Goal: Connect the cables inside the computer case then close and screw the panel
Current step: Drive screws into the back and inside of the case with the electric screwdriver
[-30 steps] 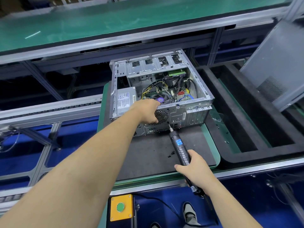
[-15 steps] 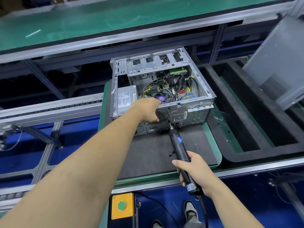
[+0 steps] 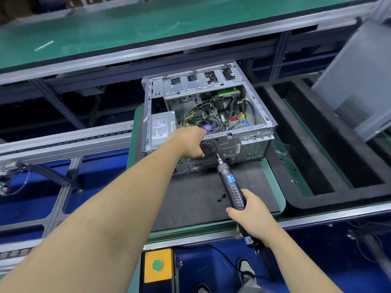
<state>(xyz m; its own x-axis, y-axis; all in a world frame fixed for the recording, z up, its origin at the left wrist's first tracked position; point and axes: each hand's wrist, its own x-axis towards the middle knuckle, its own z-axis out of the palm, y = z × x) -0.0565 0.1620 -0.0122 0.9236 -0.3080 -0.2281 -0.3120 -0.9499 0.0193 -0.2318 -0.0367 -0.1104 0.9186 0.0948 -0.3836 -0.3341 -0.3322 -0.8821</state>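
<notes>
Early in the job, by the look of it. Computer case [image 3: 211, 115] lying on its side on a dark mat [image 3: 207, 193] over the green surface [image 3: 275, 187], open side up, insides fully exposed: bundled cables [image 3: 203, 111], a fan [image 3: 206, 127], the power supply [image 3: 161, 130] at 9 o'clock within the box. Side panel [image 3: 357, 81] off and standing propped well apart, out at 2 o'clock from the case. Closing and screwing plainly not done. Cable hookup perhaps part done, though impossible to tell from this distance which plugs are seated.

Left hand [image 3: 191, 141] at the near top edge of the case, fingers curled over the rim above the round vent grille, gripping it. Right hand [image 3: 251, 216] wrapped round the rear of an electric screwdriver [image 3: 231, 185], fingers clamped on the handle.

Case long axis running from 7 o'clock near the left hand toward 1 o'clock, drive bays at the far end, back plate with ports facing the person. Screwdriver axis from 5 o'clock at the hand up to 11 o'clock, its tip just at the back plate beside the grille, touching or a hair off.

Left to do: finish any loose plugs, fetch the panel, seat it over the open side, drive the screws at the back edge.
</notes>
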